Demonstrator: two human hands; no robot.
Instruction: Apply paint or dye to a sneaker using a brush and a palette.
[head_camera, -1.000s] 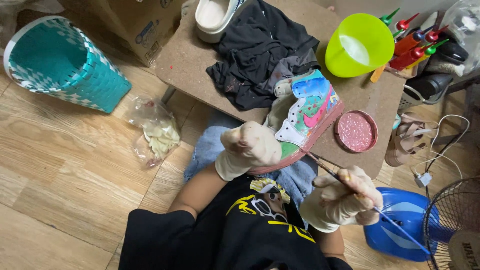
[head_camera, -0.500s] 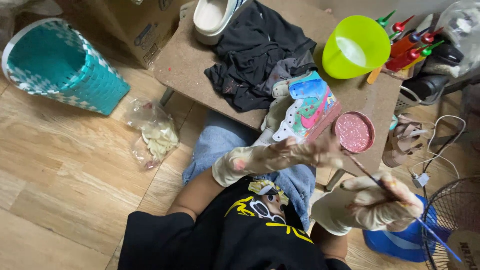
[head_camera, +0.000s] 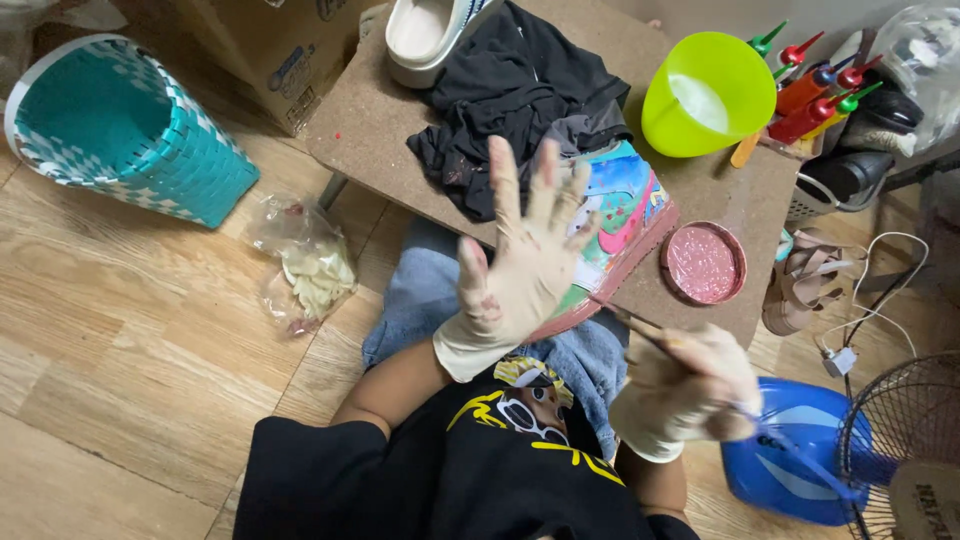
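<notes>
Lifted off the painted sneaker (head_camera: 620, 215) since a moment ago, my gloved left hand (head_camera: 520, 265) hovers above it, fingers spread wide, while my right hand (head_camera: 690, 385) pinches the paintbrush (head_camera: 640, 328) near the pink paint dish (head_camera: 702, 263), sneaker resting on the low table (head_camera: 370, 110).

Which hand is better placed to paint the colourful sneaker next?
Probably the right hand: it grips the thin paintbrush, whose tip lies near the multicoloured painted sneaker. The gloved left hand is raised, open and empty.

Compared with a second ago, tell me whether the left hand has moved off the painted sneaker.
Yes. The gloved left hand has lifted off the painted sneaker and is spread open above it, toward the black cloth.
</notes>
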